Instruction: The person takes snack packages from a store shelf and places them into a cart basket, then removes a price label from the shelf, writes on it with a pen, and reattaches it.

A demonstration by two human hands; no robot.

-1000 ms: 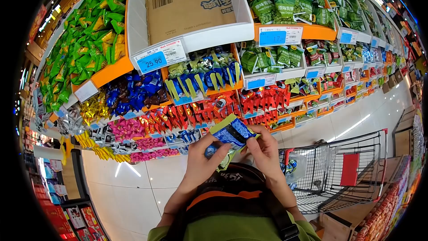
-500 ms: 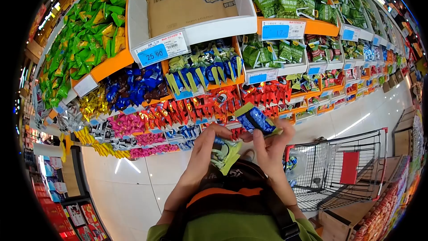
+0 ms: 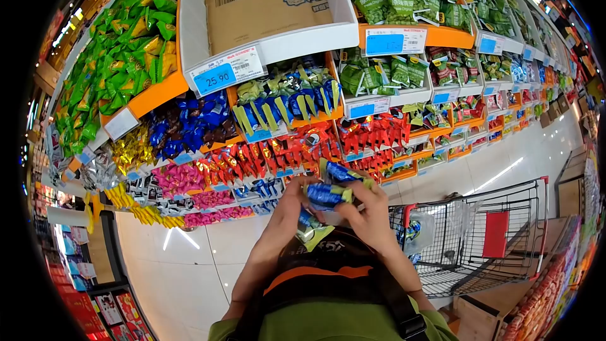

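My left hand (image 3: pixel 285 216) is closed on a blue and green candy packet (image 3: pixel 312 230) hanging below its fingers. My right hand (image 3: pixel 371 216) grips a second blue packet with green ends (image 3: pixel 343 173), tilted above the thumb. Between both hands lies a third blue packet (image 3: pixel 326 196), touched by fingers on either side; which hand bears it I cannot tell. The hands are close together in front of my body. Beyond them is a bin of similar blue and green packets (image 3: pixel 284 108).
Tiered shelves hold green snack bags (image 3: pixel 399 1), green and yellow packets (image 3: pixel 136 44), blue-wrapped sweets (image 3: pixel 189 120) and red packets (image 3: pixel 372 131). A cardboard box (image 3: pixel 265 6) fills the top bin. At right stands a wire shopping cart (image 3: pixel 467 240) with a clear bag inside.
My right hand has moved left, towards my left hand, and its packet has come with it. A third packet now shows between the hands.
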